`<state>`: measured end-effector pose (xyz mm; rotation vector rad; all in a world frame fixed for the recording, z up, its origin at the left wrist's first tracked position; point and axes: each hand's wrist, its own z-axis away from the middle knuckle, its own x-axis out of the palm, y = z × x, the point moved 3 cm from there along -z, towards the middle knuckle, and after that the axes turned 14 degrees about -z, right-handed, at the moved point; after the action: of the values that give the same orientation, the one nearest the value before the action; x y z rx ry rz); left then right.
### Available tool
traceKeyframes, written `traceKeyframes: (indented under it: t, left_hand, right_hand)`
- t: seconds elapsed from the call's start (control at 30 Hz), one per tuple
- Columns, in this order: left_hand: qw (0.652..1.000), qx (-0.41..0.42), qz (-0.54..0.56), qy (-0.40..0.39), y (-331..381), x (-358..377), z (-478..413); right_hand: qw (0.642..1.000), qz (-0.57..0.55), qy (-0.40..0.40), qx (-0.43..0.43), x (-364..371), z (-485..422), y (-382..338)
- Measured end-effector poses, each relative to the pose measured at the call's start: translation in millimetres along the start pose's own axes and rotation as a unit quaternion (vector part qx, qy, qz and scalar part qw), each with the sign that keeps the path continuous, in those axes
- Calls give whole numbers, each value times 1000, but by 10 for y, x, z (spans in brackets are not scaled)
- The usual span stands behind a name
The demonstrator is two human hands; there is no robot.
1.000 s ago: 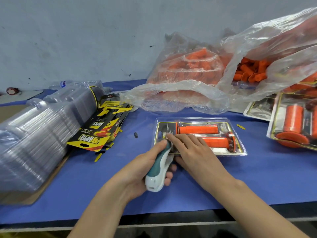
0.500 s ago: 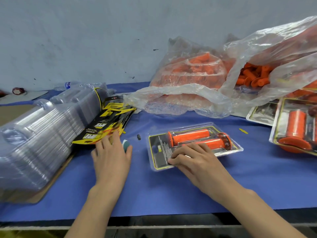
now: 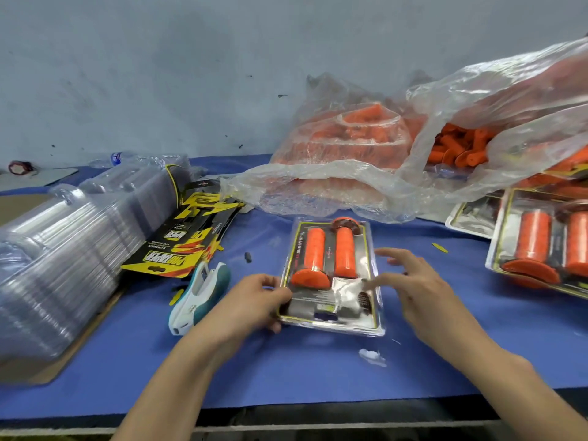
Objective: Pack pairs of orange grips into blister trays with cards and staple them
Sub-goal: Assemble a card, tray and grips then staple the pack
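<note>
A clear blister pack with two orange grips and a printed card lies lengthwise on the blue table, grips pointing away from me. My left hand pinches its near left corner. My right hand hovers with spread fingers over its right edge; whether it touches the pack is unclear. A white and teal stapler lies on the table left of the pack, free of both hands. Yellow and black cards sit behind the stapler.
A long stack of empty clear trays fills the left side. Plastic bags of loose orange grips lie at the back. Finished packs are piled at the right edge. A small white scrap lies near the front.
The stapler was set down at the left and released. The pack was turned from crosswise to lengthwise. My left hand moved over to its corner and my right hand lifted off it.
</note>
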<state>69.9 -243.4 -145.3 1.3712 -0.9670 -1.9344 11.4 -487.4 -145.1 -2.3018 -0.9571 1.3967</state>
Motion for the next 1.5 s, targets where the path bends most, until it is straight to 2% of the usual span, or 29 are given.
traceKeyframes:
  t: [0.07, 0.13, 0.17, 0.2, 0.3, 0.37, 0.53, 0.67, 0.73, 0.8, 0.83, 0.9, 0.97, 1.07, 1.23, 1.37, 1.5]
  left_hand:
    - [997, -38, 60, -42, 33, 104, 42]
    - [988, -51, 121, -77, 81, 227, 84]
    - [983, -53, 150, -89, 108, 289, 104]
    - [978, -52, 174, -98, 138, 348, 119]
    - [965, -50, 227, -125, 200, 486, 151]
    - [968, -47, 206, -134, 214, 503, 160]
    - [992, -43, 114, -39, 198, 328, 70]
    - [992, -47, 118, -8, 214, 285, 14]
    - [987, -58, 153, -14, 223, 311, 14]
    - [981, -63, 185, -20, 231, 357, 24]
    - [978, -63, 198, -26, 237, 388, 32]
    - [972, -61, 224, -42, 258, 451, 56]
    - [966, -60, 243, -58, 272, 491, 75]
    - [970, -59, 232, -49, 273, 470, 69]
    - [985, -63, 159, 28, 197, 346, -10]
    - [977, -82, 178, 88, 125, 116, -121]
    - [971, -99, 200, 82, 72, 82, -146]
  right_hand:
    - [978, -148, 41, 143, -29, -14, 145]
    - [919, -278, 85, 266, -24, -5, 250]
    - [900, -308, 85, 297, -12, 8, 270]
    - [895, -311, 74, 312, 10, 29, 282]
    - [912, -255, 44, 318, 70, 76, 291]
    - [908, -259, 51, 324, 57, 65, 326]
    - [898, -298, 56, 319, -28, 9, 358]
    - [897, -305, 44, 317, -52, -38, 326]
    - [930, -210, 75, 293, -76, -54, 282]
    - [970, -74, 139, 183, -84, -48, 56]
    - [982, -50, 143, 112, -52, -32, -126]
    - [997, -30, 72, 11, 83, 32, -438]
    - [998, 49, 9, -37, 223, 104, -554]
    - [992, 107, 13, -65, 252, 105, -555]
    - [985, 135, 44, -96, 277, 67, -558]
    - [974, 162, 59, -146, 195, 86, -529]
    - [972, 182, 61, -134, 215, 109, -498]
